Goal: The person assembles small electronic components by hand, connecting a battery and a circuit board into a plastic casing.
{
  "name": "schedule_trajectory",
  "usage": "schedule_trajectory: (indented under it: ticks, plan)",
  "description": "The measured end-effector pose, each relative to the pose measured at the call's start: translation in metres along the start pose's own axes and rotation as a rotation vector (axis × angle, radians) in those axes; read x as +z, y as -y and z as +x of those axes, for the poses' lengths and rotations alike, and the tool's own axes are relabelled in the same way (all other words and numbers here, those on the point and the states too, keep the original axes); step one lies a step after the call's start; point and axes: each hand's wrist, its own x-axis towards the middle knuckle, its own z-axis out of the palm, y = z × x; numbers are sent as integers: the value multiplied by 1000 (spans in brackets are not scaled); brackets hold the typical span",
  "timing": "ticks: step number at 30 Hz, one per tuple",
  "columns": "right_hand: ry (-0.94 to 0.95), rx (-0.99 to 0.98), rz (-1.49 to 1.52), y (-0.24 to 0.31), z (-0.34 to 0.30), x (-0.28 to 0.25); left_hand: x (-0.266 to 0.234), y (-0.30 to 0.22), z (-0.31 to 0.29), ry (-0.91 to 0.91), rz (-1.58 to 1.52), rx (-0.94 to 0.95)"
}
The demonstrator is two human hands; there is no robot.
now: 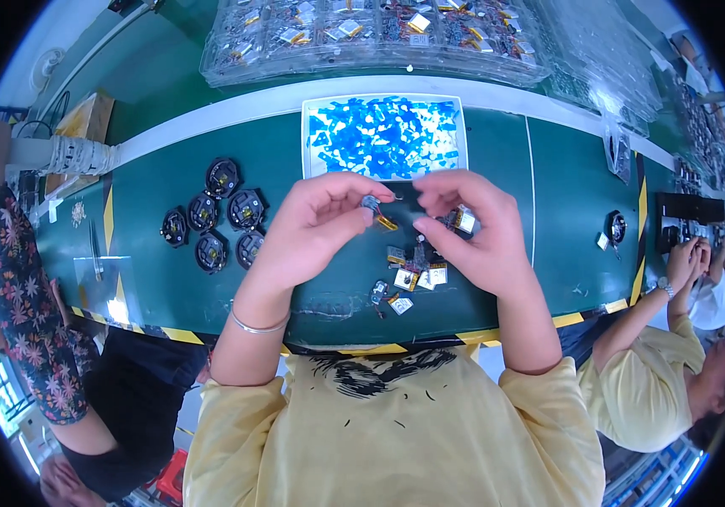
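Note:
My left hand (pixel 316 224) pinches a small electronic part with wires (pixel 371 203) between thumb and fingertips. A small yellow-edged battery (pixel 388 222) shows just under those fingertips. Opposite it, my right hand (pixel 485 232) is curved, thumb and fingers apart, with nothing visible pinched at the tips. A silver battery (pixel 465 221) shows beside its palm; whether the hand touches it, I cannot tell. Below and between the hands lie several small batteries with wires (pixel 406 279) on the green table (pixel 328 308).
A white tray (pixel 306 139) of blue and white pieces stands beyond my hands. Several round black units (pixel 246 209) sit to the left, one black unit (pixel 616 226) far right. Clear trays (pixel 362 42) of batteries are at the back. Co-workers sit on both sides.

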Motion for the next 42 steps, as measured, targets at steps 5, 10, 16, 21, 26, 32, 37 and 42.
schedule_trajectory:
  ticks: [5, 10, 16, 21, 26, 32, 37, 42]
  plan:
    - [-14, -50, 127, -3, -4, 2, 14, 11, 0, 110, -155, 47]
    - [-61, 89, 371, -3, -4, 9, 29, 10, -6, 22, 15, 153]
    - [-112, -303, -186, -4, 2, 17, 32, 15, -6, -116, 407, 252]
    - [-93, -241, -124, -19, 4, 5, 32, 17, -6, -87, 245, 196]
    - [-167, -357, -128, -11, 4, 8, 31, 17, -7, -107, 235, 183]
    - [-134, -406, -263, -14, 7, 12, 32, 15, -6, -99, 421, 216]
    - [-383, -304, -541, -23, 27, -3, 27, 21, -5, -77, 290, 95]
    - [-145, -400, -418, -12, 9, 6, 21, 12, 0, -140, -250, -3]
